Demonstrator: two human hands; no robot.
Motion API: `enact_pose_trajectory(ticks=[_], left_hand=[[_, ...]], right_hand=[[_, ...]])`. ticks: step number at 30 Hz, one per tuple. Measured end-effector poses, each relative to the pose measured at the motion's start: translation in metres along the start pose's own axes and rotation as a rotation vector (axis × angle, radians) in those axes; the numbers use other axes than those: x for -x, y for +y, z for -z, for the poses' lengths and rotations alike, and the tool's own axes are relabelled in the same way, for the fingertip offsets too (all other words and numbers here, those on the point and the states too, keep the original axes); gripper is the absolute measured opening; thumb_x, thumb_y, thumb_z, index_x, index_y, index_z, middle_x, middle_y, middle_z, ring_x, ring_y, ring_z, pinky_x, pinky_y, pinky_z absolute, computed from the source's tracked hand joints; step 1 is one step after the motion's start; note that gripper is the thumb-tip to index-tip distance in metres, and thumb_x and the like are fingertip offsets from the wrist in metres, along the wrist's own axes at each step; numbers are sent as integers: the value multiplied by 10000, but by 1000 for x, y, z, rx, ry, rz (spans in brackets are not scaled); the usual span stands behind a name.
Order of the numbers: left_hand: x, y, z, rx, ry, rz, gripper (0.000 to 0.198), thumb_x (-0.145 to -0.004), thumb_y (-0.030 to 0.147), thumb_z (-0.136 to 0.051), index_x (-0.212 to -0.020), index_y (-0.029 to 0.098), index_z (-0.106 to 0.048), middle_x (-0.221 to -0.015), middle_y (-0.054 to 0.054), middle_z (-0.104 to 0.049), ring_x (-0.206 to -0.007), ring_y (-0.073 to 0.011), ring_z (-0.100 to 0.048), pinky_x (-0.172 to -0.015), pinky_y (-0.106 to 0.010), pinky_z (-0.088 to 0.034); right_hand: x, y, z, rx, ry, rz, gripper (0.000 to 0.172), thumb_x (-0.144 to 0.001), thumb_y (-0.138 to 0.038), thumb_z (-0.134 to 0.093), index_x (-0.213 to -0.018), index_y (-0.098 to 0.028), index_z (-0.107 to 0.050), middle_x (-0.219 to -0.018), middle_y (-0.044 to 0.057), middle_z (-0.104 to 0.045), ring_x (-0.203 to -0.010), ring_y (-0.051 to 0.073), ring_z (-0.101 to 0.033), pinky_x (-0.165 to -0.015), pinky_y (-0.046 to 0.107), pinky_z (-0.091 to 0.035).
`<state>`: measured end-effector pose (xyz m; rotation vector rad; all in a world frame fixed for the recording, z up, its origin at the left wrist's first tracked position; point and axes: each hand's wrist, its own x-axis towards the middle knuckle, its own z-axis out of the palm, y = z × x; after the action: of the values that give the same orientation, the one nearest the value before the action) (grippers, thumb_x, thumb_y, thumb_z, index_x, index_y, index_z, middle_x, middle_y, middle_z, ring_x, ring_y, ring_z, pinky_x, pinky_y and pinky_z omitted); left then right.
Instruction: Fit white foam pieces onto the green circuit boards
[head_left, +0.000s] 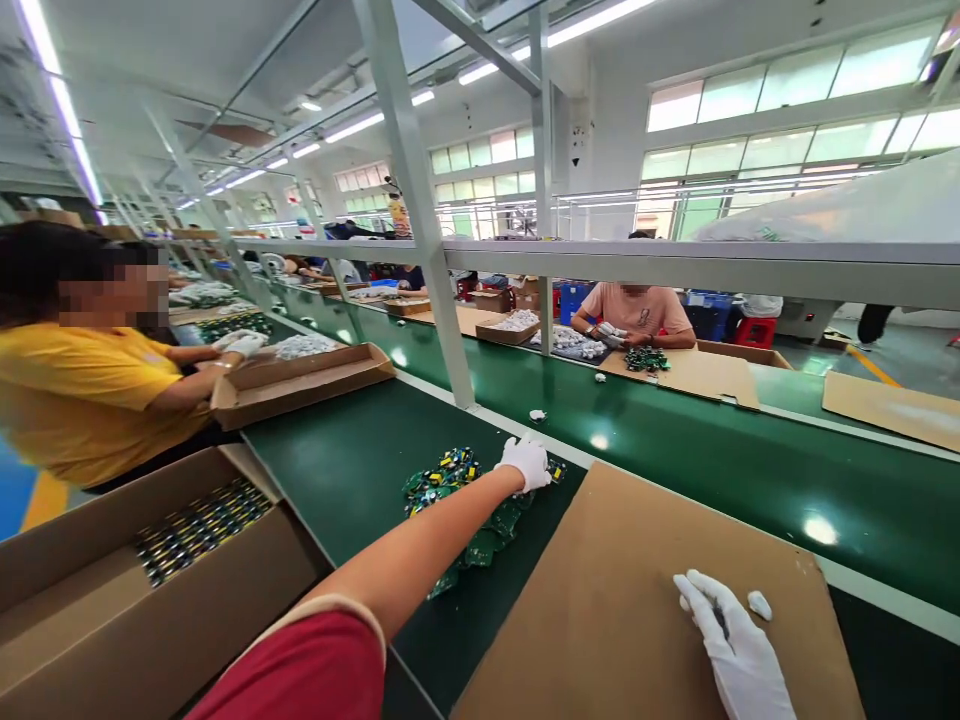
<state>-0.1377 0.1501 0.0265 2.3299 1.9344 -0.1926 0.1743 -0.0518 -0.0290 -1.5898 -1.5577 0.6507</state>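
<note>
Our left hand [525,462] on circuit board pile [457,500] — fingers curled, we can't tell the grip; right hand [731,645] flat on cardboard sheet [600,600], fingers narrow, beside white part [760,604].

Green circuit boards [450,482]; loose heap on green belt [345,450]

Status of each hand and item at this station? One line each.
circuit board pile, loose heap on green belt
cardboard sheet, lying flat
left hand, gloved, on circuit board pile, grip unclear
right hand, gloved, open, resting on cardboard sheet
white piece, loose beside right hand
cardboard box, open, rows of parts inside
</note>
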Motion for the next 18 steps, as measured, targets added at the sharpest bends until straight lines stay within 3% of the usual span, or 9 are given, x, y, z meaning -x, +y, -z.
enact_pose_trajectory(ticks=[3,6,9,11,15,18], left_hand=[[1,5,5,25,31,23,290,-689,402,-560,-905,237,-661,-1331,-60,-464,-1316,-312,-215,-1041,-507,-145],[-1,7,7,80,15,53,387,-712,504,-503,-934,220,-643,-1202,-105,-554,-1262,-314,-313,-1000,-486,-243],[-4,11,6,142,1,67,495,-628,580,-561,-925,189,-628,-1201,-131,-543,-1278,-356,-261,-1011,-521,-202],[-4,14,8,199,-10,62,484,-545,532,-652,-874,178,-620,-1197,-133,-543,-1284,-386,-224,-1015,-548,-171],[7,29,22,411,18,34,400,-555,361,-691,-880,160,-574,-1174,-163,-532,-1245,-395,-292,-995,-564,-208],[30,56,31,667,44,-16,485,-608,255,-667,-1047,180,-474,-1176,-148,-526,-1172,-316,-433,-970,-502,-308]], right_hand=[[2,-7,-1,-78,-36,-129,435,-821,-543,-433,-1109,-259,-595,-1173,16,-627,-1018,190,-615,-1064,328,-285],[2,-11,-1,-126,-44,-139,452,-803,-563,-459,-1079,-239,-611,-1159,40,-634,-1030,204,-608,-1025,319,-345],[1,-14,-1,-108,-5,-91,398,-786,-545,-506,-1022,-253,-640,-1077,33,-676,-987,210,-628,-1073,363,-259],[0,-16,-1,-94,18,-83,364,-777,-529,-534,-999,-264,-650,-1033,20,-692,-947,203,-643,-1083,376,-233],[3,-14,1,-167,7,-103,405,-799,-537,-496,-1028,-237,-645,-1044,33,-682,-905,181,-648,-956,289,-407],[7,-1,4,-241,29,-112,439,-825,-533,-448,-1045,-208,-645,-929,33,-703,-757,153,-653,-782,242,-498]])
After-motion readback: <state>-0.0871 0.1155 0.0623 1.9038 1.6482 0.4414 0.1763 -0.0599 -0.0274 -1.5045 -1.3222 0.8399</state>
